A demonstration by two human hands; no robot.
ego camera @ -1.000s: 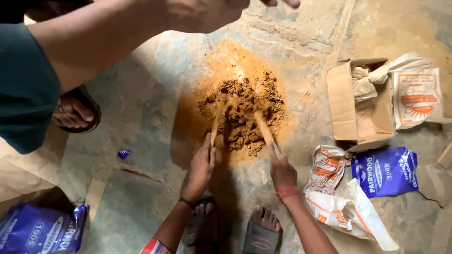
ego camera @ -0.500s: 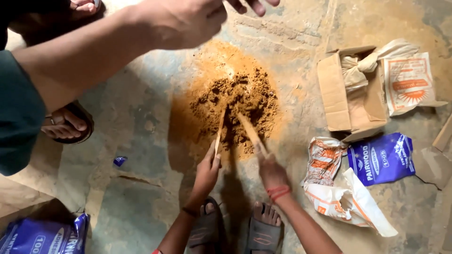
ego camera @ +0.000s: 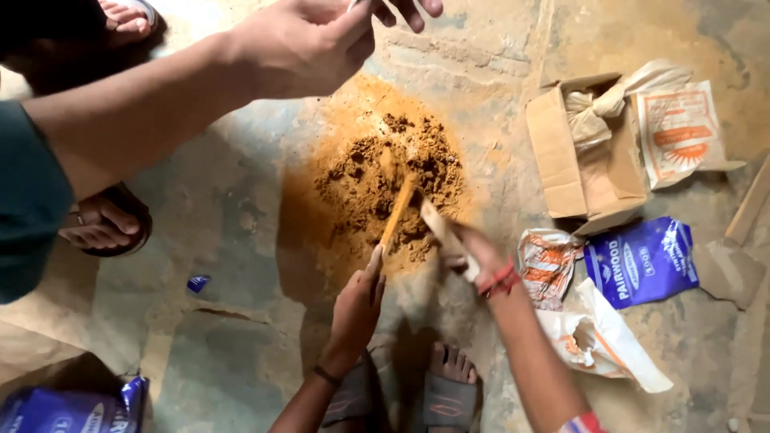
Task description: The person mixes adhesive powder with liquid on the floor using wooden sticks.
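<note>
A mound of orange-brown powder with damp clumps [ego camera: 361,172] lies on the concrete floor. My left hand [ego camera: 353,309] grips a thin wooden stick [ego camera: 399,210] whose tip is dug into the mound. My right hand [ego camera: 475,255], with a red thread at the wrist, grips a flat wooden stick [ego camera: 435,223] that meets the first one in the clumps. Another person's hand [ego camera: 301,44] on a bare forearm hangs over the far side of the mound, pinching something small that I cannot make out.
An open cardboard box [ego camera: 561,160] with crumpled bags stands to the right. A blue packet [ego camera: 642,261] and torn white-orange bags [ego camera: 597,341] lie beside it. The other person's sandalled foot [ego camera: 104,226] is at left, my own feet [ego camera: 449,377] below, and a blue bag [ego camera: 72,410] at bottom left.
Both sticks have swung inward, so their tips now meet in the clumps. The other person's hand has come lower and further into view over the mound.
</note>
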